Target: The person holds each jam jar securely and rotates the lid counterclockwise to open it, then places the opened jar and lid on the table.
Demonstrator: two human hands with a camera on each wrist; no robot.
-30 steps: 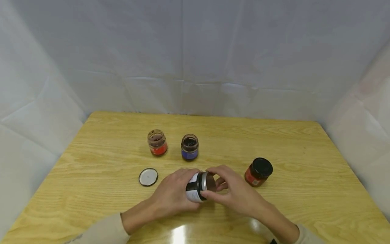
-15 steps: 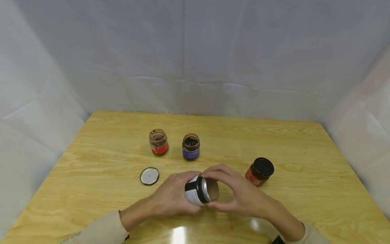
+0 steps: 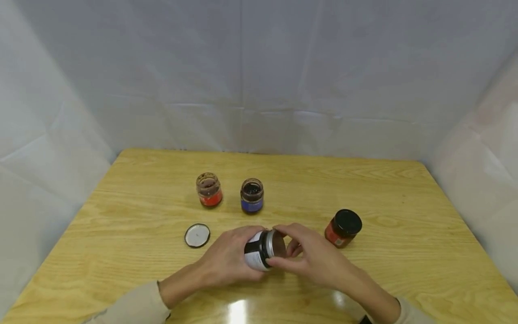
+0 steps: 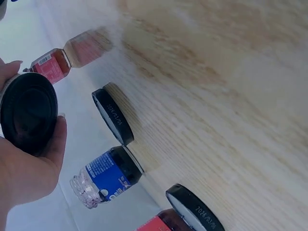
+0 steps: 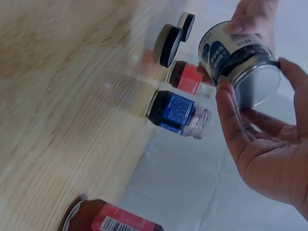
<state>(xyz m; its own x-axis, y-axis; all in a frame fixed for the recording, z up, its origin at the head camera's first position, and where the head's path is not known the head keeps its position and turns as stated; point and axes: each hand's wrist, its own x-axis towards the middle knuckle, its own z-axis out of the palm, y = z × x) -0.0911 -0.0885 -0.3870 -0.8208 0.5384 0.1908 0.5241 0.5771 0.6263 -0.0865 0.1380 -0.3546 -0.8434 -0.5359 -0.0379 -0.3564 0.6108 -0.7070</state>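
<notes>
My left hand [image 3: 231, 257] grips a tilted jar [image 3: 256, 252] with a black and white label around its body. The jar's silver lid [image 3: 270, 243] points to the right, and the fingers and thumb of my right hand [image 3: 313, 256] pinch round its edge. In the right wrist view the flat silvery end [image 5: 260, 86] shows between thumb and fingers, beside a white and blue label. A round black end [image 4: 29, 113] of the jar faces the left wrist camera. My left fingers are partly hidden behind the jar in the head view.
Uncapped, a red-labelled jar [image 3: 209, 191] and a blue-labelled jar [image 3: 252, 196] stand beyond my hands. A black-capped red jar [image 3: 343, 228] is at the right. One lid [image 3: 197, 236] lies inside-up at left; the left wrist view shows another black lid [image 4: 113, 115] on the wooden table [image 3: 384, 189].
Half a second ago my right fingers were spread farther round the lid's rim; now they are drawn in on it, as they were one second ago. My left hand keeps its grip.
</notes>
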